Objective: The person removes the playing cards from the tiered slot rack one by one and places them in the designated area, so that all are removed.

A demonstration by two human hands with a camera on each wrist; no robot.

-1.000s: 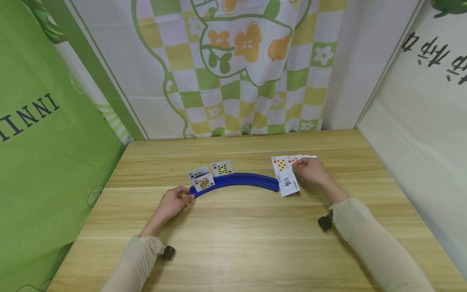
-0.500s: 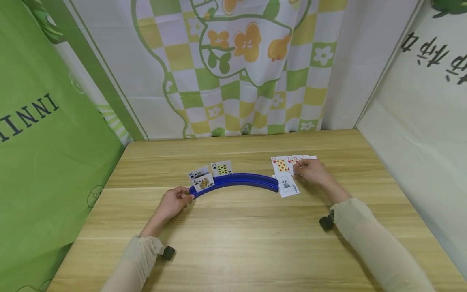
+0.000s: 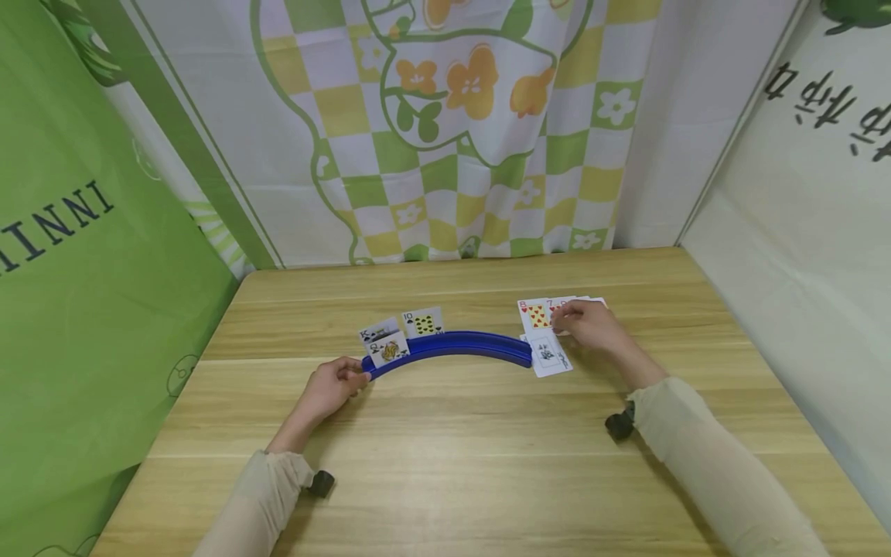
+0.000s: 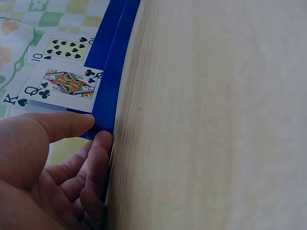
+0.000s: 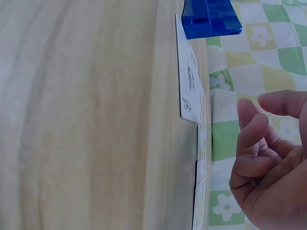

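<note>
My left hand (image 3: 332,388) pinches the left end of a curved blue playing card holder (image 3: 473,340) between thumb and fingers. In its groove stand a queen of clubs (image 4: 69,85), a king of spades (image 4: 18,98) behind it, and a ten of spades (image 3: 424,322) to the right. Over the cards at the right hovers my right hand (image 3: 594,323), its fingers loosely bent and holding nothing in the right wrist view. Just below that hand lies a joker card (image 3: 550,354), one edge right at the holder's right end.
Behind the joker, an overlapping row of red cards, with the eight of hearts (image 3: 534,316) leftmost, lies on the wooden table (image 3: 445,464); my right hand hides part of it. A patterned curtain (image 3: 473,193) hangs at the table's far edge.
The joker, tilted up at my right fingers a second ago, now lies flat on the table. My right hand has shifted slightly left, above the red cards. My left hand stays still.
</note>
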